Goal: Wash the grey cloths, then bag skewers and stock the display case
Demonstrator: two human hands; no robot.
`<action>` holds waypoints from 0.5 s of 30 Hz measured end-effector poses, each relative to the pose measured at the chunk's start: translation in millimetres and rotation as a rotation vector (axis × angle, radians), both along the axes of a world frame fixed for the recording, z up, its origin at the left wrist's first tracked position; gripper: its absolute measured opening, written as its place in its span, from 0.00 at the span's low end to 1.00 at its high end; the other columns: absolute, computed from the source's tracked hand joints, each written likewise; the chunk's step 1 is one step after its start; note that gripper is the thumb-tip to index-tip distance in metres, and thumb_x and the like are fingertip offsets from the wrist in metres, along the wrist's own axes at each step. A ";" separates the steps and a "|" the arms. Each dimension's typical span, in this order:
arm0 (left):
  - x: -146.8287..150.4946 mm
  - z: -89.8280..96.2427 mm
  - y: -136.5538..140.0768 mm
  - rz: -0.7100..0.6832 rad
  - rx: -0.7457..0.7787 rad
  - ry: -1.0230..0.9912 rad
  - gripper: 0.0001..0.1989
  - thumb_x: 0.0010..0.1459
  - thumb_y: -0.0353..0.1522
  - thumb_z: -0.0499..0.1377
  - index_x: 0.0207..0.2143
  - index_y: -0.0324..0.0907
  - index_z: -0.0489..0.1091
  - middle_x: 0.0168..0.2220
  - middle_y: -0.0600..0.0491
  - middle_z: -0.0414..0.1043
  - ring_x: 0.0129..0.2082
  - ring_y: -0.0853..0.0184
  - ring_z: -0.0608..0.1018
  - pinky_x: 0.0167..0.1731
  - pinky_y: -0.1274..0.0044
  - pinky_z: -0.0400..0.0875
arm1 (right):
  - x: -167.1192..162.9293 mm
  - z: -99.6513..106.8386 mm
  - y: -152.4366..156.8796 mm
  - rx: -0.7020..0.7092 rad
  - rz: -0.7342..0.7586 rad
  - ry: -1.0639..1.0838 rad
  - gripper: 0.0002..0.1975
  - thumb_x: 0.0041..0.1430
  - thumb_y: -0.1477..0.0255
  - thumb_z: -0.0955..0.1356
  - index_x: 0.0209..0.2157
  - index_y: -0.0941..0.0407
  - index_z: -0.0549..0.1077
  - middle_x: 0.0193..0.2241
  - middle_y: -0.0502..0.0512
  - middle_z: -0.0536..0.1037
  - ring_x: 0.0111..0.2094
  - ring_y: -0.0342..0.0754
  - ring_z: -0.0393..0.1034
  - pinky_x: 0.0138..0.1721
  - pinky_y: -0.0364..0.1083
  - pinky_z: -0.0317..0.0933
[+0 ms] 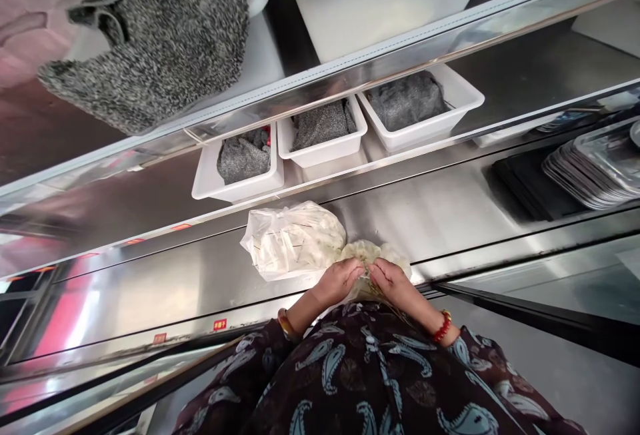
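A pale bundle (367, 252) lies on the steel worktop (450, 215), near edge. Both hands, left (340, 280) and right (390, 280), have fingers pinched on it. A plastic bag (293, 238) touches its left; three white bins (325, 148) sit farther back.

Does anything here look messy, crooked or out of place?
Mostly tidy. One oddity: a grey knitted cloth is draped loosely over the top shelf's edge, while similar grey cloths sit in three white bins below. Both hands, left hand and right hand, pinch a pale bundle beside a crumpled plastic bag. Nothing looks spilled.
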State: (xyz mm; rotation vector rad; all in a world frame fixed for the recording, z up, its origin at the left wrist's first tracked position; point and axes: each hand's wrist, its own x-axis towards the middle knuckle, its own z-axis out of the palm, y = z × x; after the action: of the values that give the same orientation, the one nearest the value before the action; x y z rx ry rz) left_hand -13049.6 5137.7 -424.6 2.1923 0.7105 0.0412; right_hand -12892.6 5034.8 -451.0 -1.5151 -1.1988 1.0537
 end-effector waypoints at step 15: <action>11.6 4.8 -12.8 -0.116 0.210 0.350 0.14 0.65 0.38 0.50 0.42 0.41 0.71 0.40 0.48 0.77 0.39 0.61 0.78 0.39 0.74 0.71 | -3.0 27.9 -1.3 0.187 0.042 -0.024 0.18 0.68 0.60 0.60 0.28 0.55 0.70 0.34 0.56 0.73 0.38 0.49 0.69 0.42 0.47 0.63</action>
State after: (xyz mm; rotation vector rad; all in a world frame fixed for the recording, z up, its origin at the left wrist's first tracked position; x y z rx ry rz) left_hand -13038.0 5124.9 -419.8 2.4700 0.7976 -0.3493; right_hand -12895.6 5033.5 -423.1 -1.3665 -1.3131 0.9249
